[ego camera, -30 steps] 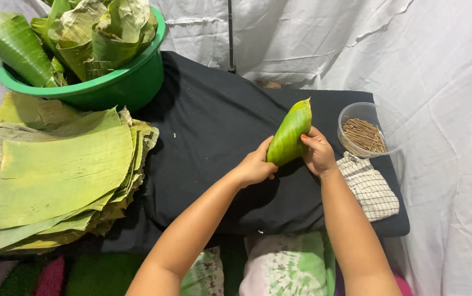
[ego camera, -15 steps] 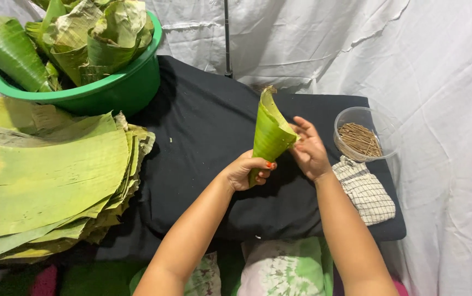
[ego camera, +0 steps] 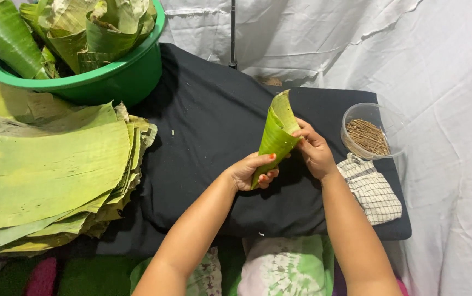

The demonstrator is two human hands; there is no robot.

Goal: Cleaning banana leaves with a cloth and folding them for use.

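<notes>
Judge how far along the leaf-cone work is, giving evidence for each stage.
Done: rolled cones fill the green basin. In hand: one leaf cone, its tip in the left hand, its side in the right hand, no stick visible in it. Left: a stack of flat leaves; sticks wait in the clear bowl.

Bright, even light; sharp focus

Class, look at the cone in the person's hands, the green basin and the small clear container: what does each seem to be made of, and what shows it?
Cone: a fresh leaf, likely banana; matte green with fine parallel ribs.
Green basin: probably moulded plastic; smooth, uniform colour, rolled rim.
Clear container: apparently thin transparent plastic; the thin brown sticks show through its wall.
</notes>
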